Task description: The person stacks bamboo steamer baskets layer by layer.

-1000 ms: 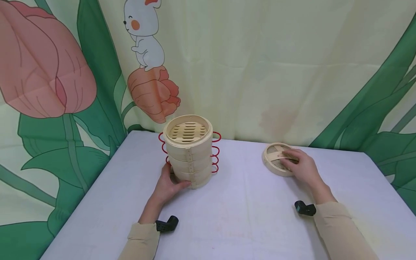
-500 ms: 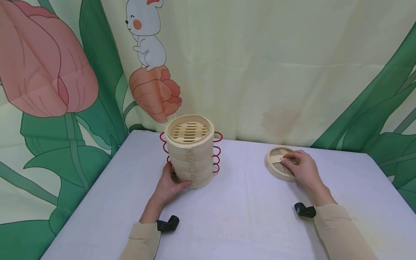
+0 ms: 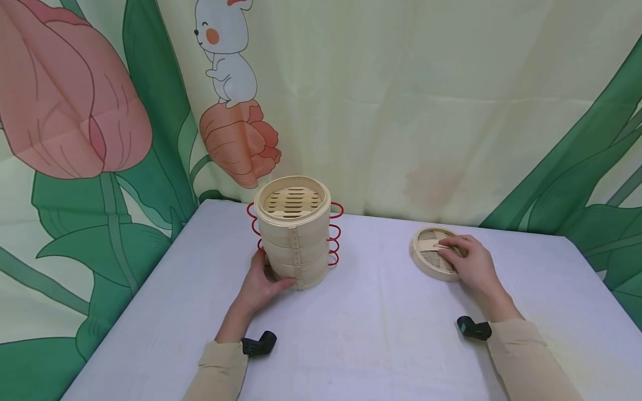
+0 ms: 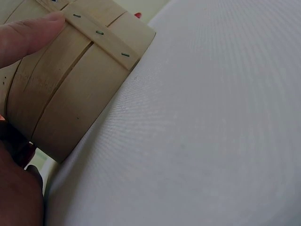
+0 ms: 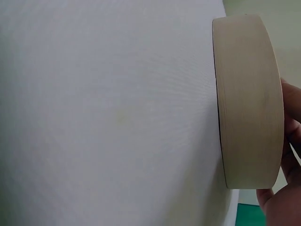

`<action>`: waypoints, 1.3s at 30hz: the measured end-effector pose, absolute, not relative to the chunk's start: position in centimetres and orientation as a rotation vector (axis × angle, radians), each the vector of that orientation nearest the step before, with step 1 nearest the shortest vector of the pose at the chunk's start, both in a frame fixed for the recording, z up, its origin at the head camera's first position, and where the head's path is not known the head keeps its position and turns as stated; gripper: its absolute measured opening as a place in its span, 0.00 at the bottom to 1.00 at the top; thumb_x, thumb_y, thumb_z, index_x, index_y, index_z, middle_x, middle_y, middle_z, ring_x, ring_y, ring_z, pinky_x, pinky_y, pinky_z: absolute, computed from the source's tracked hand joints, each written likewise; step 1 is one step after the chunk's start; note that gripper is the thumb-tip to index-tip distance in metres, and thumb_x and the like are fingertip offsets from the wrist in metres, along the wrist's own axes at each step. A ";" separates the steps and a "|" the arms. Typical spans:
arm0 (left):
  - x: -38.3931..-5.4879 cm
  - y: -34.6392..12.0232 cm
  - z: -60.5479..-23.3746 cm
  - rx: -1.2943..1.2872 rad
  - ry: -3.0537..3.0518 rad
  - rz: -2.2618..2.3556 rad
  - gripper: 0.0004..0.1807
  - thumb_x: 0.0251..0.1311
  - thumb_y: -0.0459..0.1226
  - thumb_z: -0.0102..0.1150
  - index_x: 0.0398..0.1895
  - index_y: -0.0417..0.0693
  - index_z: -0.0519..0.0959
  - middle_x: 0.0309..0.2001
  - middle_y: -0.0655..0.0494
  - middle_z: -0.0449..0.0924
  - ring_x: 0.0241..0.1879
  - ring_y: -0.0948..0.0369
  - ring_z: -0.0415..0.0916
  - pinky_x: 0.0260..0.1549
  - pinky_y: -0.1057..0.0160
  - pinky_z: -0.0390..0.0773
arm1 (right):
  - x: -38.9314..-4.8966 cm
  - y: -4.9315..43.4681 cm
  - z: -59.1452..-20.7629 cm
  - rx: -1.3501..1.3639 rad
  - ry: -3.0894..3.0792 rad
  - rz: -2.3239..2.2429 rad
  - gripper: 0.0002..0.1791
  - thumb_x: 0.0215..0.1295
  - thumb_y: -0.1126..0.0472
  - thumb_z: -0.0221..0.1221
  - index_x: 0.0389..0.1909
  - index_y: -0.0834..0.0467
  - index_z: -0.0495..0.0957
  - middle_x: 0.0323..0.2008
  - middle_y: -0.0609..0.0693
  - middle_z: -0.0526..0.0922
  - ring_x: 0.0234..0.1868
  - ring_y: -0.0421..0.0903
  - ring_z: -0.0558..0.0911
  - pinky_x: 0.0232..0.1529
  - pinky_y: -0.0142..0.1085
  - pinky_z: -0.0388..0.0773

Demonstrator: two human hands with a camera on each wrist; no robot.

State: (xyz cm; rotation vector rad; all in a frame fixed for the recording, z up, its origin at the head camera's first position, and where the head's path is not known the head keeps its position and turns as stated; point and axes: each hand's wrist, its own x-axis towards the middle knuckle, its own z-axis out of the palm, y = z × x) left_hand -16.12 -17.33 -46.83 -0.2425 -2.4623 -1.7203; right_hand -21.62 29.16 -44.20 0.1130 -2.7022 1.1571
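A tall stack of round bamboo steamer baskets (image 3: 286,239) stands upright on the table, red loop handles sticking out on both sides. Its top basket is uncovered and shows a slatted floor. My left hand (image 3: 261,287) grips the lower part of the stack, thumb across the front; the left wrist view shows the thumb (image 4: 33,37) on the basket wall near a stapled strip. Away to the right, my right hand (image 3: 471,262) pinches the strap on top of the round bamboo steamer lid (image 3: 420,259). In the right wrist view the lid's plain side wall (image 5: 249,103) hides part of the fingers.
A white cloth covers the table (image 3: 351,334), whose far edge meets a printed curtain (image 3: 401,111) with flowers and a rabbit. Black cameras sit at both wrists, the left one (image 3: 259,343) and the right one (image 3: 473,328).
The lid has shifted a little to the right and nearer to me, its strap turning slightly, with my right hand on it. My left hand and the stack stay in place.
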 end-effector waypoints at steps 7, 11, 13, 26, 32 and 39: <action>-16.1 -17.3 -46.8 -0.249 -2.462 -1.708 0.57 0.47 0.35 0.79 0.74 0.34 0.51 0.70 0.37 0.58 0.72 0.44 0.53 0.71 0.42 0.49 | -21.7 29.2 -44.5 0.080 -2.727 1.198 0.17 0.72 0.60 0.62 0.56 0.67 0.80 0.60 0.66 0.70 0.66 0.69 0.64 0.64 0.64 0.60; -16.1 -17.4 -46.7 -0.246 -2.466 -1.719 0.56 0.47 0.35 0.79 0.74 0.34 0.51 0.70 0.37 0.58 0.72 0.43 0.53 0.71 0.41 0.48 | -21.7 29.3 -44.6 0.093 -2.714 1.207 0.16 0.72 0.63 0.61 0.55 0.69 0.80 0.59 0.67 0.70 0.66 0.70 0.64 0.63 0.65 0.60; -16.1 -17.4 -46.7 -0.240 -2.471 -1.715 0.57 0.47 0.36 0.79 0.74 0.34 0.50 0.71 0.36 0.57 0.73 0.43 0.53 0.71 0.41 0.49 | -21.7 29.2 -44.7 0.100 -2.708 1.206 0.15 0.72 0.64 0.60 0.54 0.69 0.80 0.58 0.67 0.70 0.65 0.70 0.65 0.63 0.65 0.60; -15.9 -17.2 -46.3 -0.233 -2.471 -1.714 0.56 0.48 0.33 0.78 0.74 0.33 0.50 0.71 0.35 0.57 0.72 0.42 0.53 0.70 0.41 0.50 | -21.7 29.1 -44.8 0.114 -2.669 1.192 0.14 0.72 0.66 0.61 0.52 0.70 0.80 0.60 0.67 0.71 0.66 0.70 0.65 0.64 0.65 0.59; -16.2 -17.4 -46.8 -0.239 -2.474 -1.701 0.57 0.46 0.36 0.80 0.75 0.38 0.51 0.70 0.39 0.58 0.70 0.45 0.57 0.70 0.42 0.53 | -21.8 29.1 -44.9 0.093 -2.657 1.205 0.15 0.72 0.65 0.60 0.54 0.70 0.80 0.62 0.66 0.72 0.68 0.68 0.64 0.65 0.63 0.59; -16.2 -17.4 -46.9 -0.238 -2.467 -1.712 0.58 0.46 0.36 0.80 0.75 0.37 0.50 0.71 0.39 0.57 0.72 0.45 0.55 0.70 0.42 0.51 | -21.8 29.1 -44.9 0.091 -2.666 1.194 0.15 0.72 0.65 0.61 0.54 0.70 0.80 0.62 0.66 0.73 0.69 0.68 0.64 0.66 0.62 0.58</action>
